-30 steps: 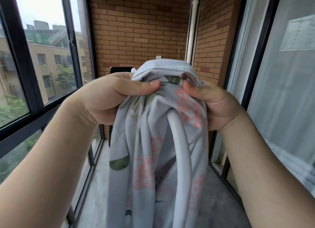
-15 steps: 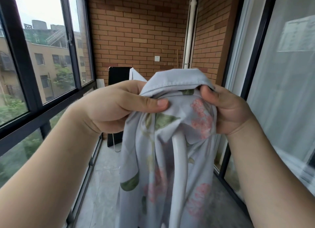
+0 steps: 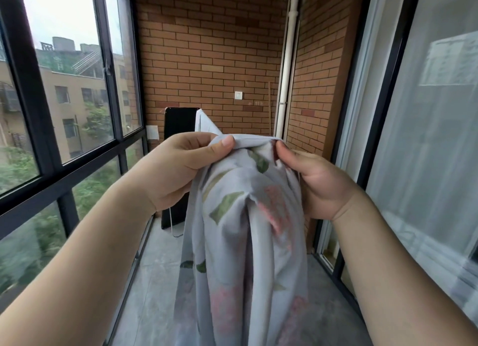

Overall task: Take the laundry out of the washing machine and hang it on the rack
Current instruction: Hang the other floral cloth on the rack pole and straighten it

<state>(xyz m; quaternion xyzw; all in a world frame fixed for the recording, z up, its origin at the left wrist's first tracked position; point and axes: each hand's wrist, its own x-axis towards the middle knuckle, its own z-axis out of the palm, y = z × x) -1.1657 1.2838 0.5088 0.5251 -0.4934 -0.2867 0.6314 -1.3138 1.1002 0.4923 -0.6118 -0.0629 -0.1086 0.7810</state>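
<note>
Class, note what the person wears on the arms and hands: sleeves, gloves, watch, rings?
The left forearm and right forearm are bare to the frame's edge. The left hand and right hand carry no gloves, watch or visible rings; the left thumbnail is short, unpainted.

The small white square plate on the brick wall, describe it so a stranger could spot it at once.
Face the orange brick end wall. Left of the tall white corner drainpipe, above the pale floral cloth, sits the small white square plate. It alone is flat, white and mounted mid-wall among the bricks.
</note>
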